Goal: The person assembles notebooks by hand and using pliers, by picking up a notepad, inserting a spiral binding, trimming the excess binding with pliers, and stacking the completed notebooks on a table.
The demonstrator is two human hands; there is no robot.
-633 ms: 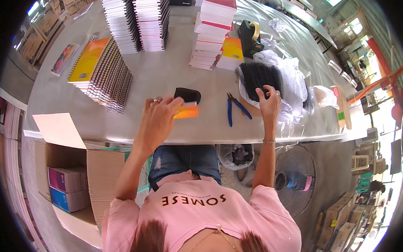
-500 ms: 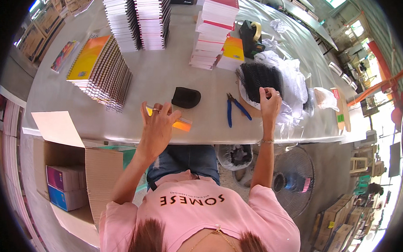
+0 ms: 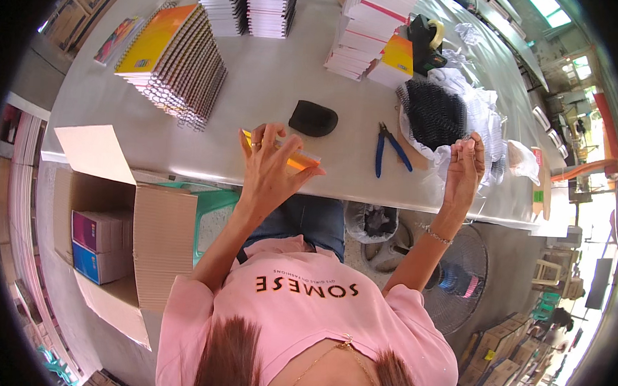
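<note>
Head view: left hand (image 3: 272, 168) closes its grip on an orange booklet (image 3: 293, 158) at the surface's (image 3: 272, 89) near edge; right hand (image 3: 464, 168) pinches a black coil (image 3: 434, 116).

The orange booklet (image 3: 293, 158) is thin and flat, lifted a little above the table edge, partly hidden by fingers. The black coils (image 3: 433, 114) lie in a heap on white plastic, to the right.

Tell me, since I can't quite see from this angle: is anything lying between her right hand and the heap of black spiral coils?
Nothing visible does. The right hand is raised at the near edge of the crumpled white plastic on which the black spiral coils lie. The blue-handled pliers lie off to the left on the table, out of that path.
</note>
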